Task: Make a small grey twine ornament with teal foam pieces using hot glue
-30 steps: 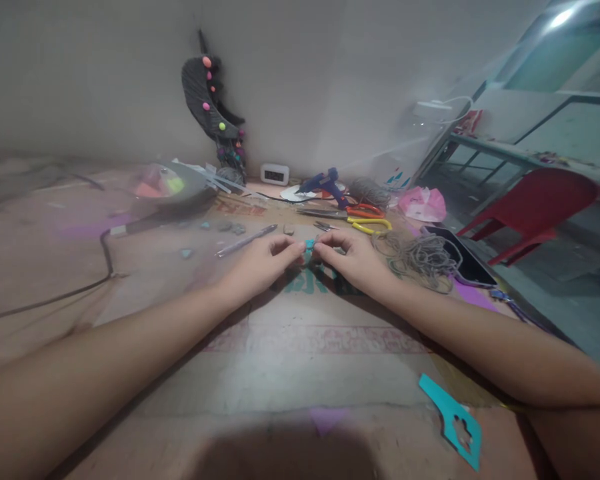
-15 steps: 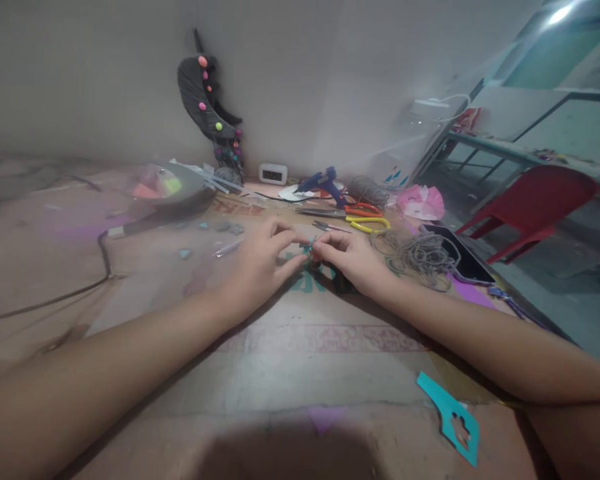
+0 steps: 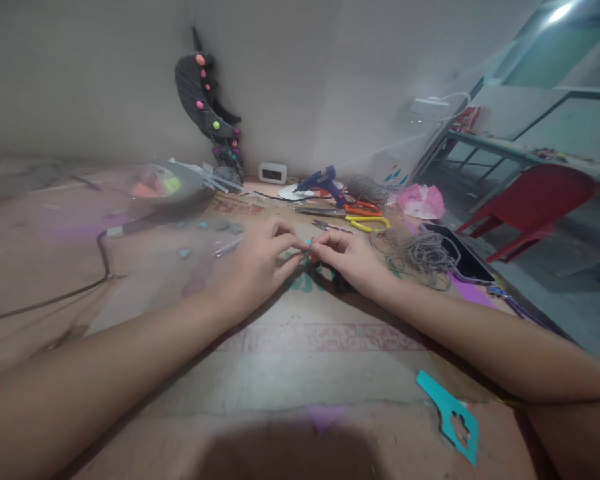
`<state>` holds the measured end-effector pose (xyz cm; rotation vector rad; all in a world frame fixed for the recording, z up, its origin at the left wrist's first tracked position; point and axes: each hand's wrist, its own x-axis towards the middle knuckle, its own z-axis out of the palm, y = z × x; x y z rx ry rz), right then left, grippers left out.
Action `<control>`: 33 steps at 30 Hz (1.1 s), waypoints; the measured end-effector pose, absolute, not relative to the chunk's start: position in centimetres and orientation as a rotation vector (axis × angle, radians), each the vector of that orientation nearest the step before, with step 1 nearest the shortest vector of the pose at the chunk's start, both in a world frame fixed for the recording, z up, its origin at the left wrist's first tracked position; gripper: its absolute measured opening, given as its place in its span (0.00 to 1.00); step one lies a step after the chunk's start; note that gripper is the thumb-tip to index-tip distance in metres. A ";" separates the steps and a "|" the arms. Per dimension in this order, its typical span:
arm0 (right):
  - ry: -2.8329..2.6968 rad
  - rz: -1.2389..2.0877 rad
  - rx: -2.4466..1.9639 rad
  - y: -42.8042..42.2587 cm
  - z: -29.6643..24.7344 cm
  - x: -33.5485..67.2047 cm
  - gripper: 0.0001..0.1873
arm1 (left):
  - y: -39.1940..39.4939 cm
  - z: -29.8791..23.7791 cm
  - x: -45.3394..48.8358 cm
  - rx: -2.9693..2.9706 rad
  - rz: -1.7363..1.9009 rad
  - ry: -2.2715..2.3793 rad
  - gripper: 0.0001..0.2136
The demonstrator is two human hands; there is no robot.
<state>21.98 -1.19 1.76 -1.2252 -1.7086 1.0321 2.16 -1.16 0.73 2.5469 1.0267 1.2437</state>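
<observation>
My left hand (image 3: 265, 260) and my right hand (image 3: 347, 260) meet over the middle of the table, fingertips almost touching. Between them is a small teal piece (image 3: 308, 244) with a thin dark strand at it; its exact shape is too small to make out. The thumb and fingers of each hand are pinched at this piece. To the right of my right hand lies a tangle of grey yarn (image 3: 420, 253). Just beyond the hands are small pointed metal tools (image 3: 330, 227) and scissors (image 3: 363, 220) with orange and yellow handles.
A blue glue gun (image 3: 325, 181), a white digital clock (image 3: 273, 173) and a pink bag (image 3: 421, 201) stand along the wall. A phone (image 3: 463, 257) lies at right. A turquoise sheet with a flower cut-out (image 3: 445, 407) rests near the front. A yarn-wrapped crescent (image 3: 195, 87) hangs on the wall.
My fingertips have shifted slightly around the small teal piece, and less of it shows between them. Both arms stay nearly in place.
</observation>
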 end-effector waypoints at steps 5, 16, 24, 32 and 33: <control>-1.708 1.017 -1.218 -1.1 1.8 22.0 0.11 | -1.5 0.6 2.3 2.474 1.237 1.029 0.11; -1.794 0.875 -1.192 -0.9 1.6 22.1 0.09 | -0.8 1.3 2.4 2.192 1.054 1.142 0.10; -1.885 0.757 -1.151 -1.0 1.8 22.3 0.10 | -0.7 1.1 2.4 2.160 0.995 1.097 0.12; -2.026 0.769 -1.033 -2.3 2.1 22.1 0.11 | -0.5 0.4 2.4 2.205 1.120 0.824 0.11; -2.028 0.776 -1.040 -2.3 2.2 22.1 0.11 | -0.5 0.5 2.4 2.194 1.117 0.841 0.08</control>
